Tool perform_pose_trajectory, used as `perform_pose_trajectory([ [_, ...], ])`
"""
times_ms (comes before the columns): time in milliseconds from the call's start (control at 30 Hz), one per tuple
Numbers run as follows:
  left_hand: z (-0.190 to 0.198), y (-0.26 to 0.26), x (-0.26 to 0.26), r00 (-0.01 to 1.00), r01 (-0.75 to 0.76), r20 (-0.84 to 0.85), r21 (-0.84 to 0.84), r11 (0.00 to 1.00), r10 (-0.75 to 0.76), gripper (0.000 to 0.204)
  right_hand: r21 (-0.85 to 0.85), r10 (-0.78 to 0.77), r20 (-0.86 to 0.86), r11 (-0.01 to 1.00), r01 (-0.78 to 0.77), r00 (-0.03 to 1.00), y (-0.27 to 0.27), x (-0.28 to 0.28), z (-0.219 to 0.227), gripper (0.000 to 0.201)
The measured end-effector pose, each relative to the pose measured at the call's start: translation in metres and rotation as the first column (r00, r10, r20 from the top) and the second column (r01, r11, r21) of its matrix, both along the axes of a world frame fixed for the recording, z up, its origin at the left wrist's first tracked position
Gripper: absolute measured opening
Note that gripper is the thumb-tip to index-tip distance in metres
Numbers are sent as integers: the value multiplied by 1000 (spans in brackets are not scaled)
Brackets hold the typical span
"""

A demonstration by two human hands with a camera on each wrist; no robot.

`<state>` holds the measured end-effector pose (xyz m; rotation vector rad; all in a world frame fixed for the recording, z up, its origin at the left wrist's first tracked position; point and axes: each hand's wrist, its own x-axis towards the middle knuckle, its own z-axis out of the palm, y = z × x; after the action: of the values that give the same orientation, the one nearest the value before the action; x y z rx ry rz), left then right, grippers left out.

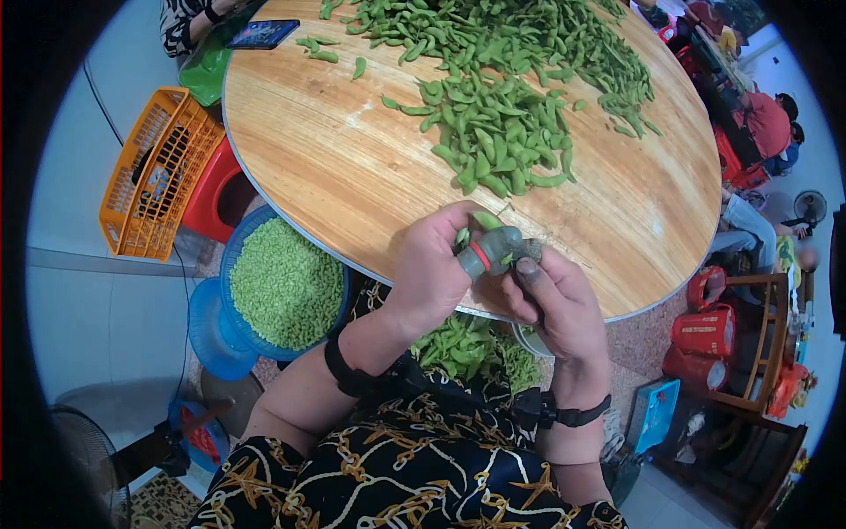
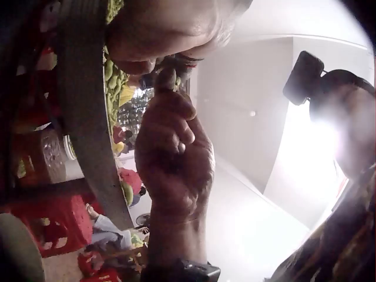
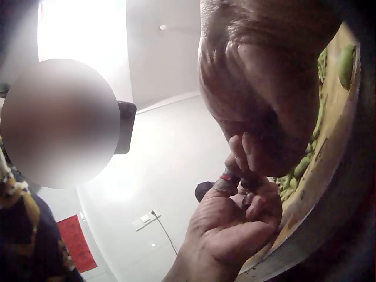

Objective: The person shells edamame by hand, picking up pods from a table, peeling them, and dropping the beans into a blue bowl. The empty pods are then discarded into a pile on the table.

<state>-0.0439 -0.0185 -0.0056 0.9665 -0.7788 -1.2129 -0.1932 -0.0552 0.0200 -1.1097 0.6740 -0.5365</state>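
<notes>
My left hand point(image 1: 432, 264) holds a green soybean pod point(image 1: 485, 220) in curled fingers above the table's near edge. Its thumb wears a grey-green cover point(image 1: 500, 240) with a red band point(image 1: 479, 257). My right hand point(image 1: 568, 304) meets it, dark-stained thumb and covered fingertip pinched together at the pod's lower end, where a bit of green shows between the hands. In the left wrist view the right hand point(image 2: 176, 153) has its fingers curled; the left hand point(image 3: 235, 223) appears low in the right wrist view. Fingers hide most of the pod.
Heaped soybean pods point(image 1: 502, 132) lie on the round wooden table point(image 1: 308, 132), with a phone point(image 1: 263, 34) at its left. Shelled beans point(image 1: 286, 282) fill a blue basket left of me. More pods point(image 1: 454, 344) sit below the table edge. An orange crate point(image 1: 159, 176) stands left.
</notes>
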Motion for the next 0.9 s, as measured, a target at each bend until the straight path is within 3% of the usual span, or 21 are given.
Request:
perform_pose_trajectory([
  [33,0,1,1,1000,1,0,1,1000,-1,19,17,-19,16,1000,18,1000,1,1,-1,21],
  [100,2,3,7,915,229,-353,54,972,-196,9,33,-40,32,999,39,999,0,0,0,20],
  [200,4,1,11,825,336,-475,-24,942,-306,10,185,-63,63,981,51,996,2,0,2,19],
  [233,4,1,10,825,336,-475,-23,941,-306,10,76,-72,26,995,70,997,2,0,0,18],
  [267,5,1,7,898,306,-335,13,952,-284,14,-36,-85,-9,996,85,996,2,0,-3,17],
  [300,5,0,5,948,270,-185,43,962,-258,19,-36,-85,-9,996,84,996,2,2,-8,17],
  [333,3,-1,4,948,269,-185,43,962,-257,19,-349,-192,-99,925,147,976,2,4,-15,16],
  [367,-1,-2,3,981,189,38,38,981,-190,20,-631,-318,-148,760,159,936,2,5,-18,15],
  [400,-2,-4,3,960,110,258,15,994,-110,21,-631,-319,-148,760,159,936,1,4,-15,15],
  [433,-1,-4,2,960,111,258,14,994,-111,21,-413,-286,-150,888,203,946,0,2,-9,15],
  [467,1,-3,2,970,129,206,30,991,-132,22,-168,-254,-143,959,229,957,-1,-1,-6,14],
  [533,1,-3,4,977,146,153,44,988,-151,23,-67,-224,-56,973,220,973,-3,-4,-11,13],
  [567,0,-3,7,980,201,-16,45,979,-200,24,35,-200,34,979,199,979,-4,-5,-12,12],
  [600,-1,-3,8,952,256,-184,34,966,-246,26,36,-200,33,979,199,979,-5,-7,-12,12],
  [700,-5,-3,8,946,275,-206,94,957,-251,27,61,-109,-11,992,109,994,-10,-11,-9,15],
  [733,-3,-2,8,946,274,-207,96,957,-251,27,-152,-165,-144,978,143,976,-11,-11,-9,16],
  [767,0,-1,7,969,239,26,122,963,-244,31,-362,-245,-259,922,141,934,-13,-11,-8,18],
  [800,1,-1,5,939,201,255,140,969,-232,36,-378,-327,-331,905,193,885,-16,-9,1,17],
  [833,1,-1,3,939,203,252,141,969,-234,36,-377,-328,-334,906,194,884,-17,-7,-1,17],
  [900,2,-3,0,720,128,692,-73,989,-42,41,-491,-361,-176,838,236,916,-17,1,-6,13],
])
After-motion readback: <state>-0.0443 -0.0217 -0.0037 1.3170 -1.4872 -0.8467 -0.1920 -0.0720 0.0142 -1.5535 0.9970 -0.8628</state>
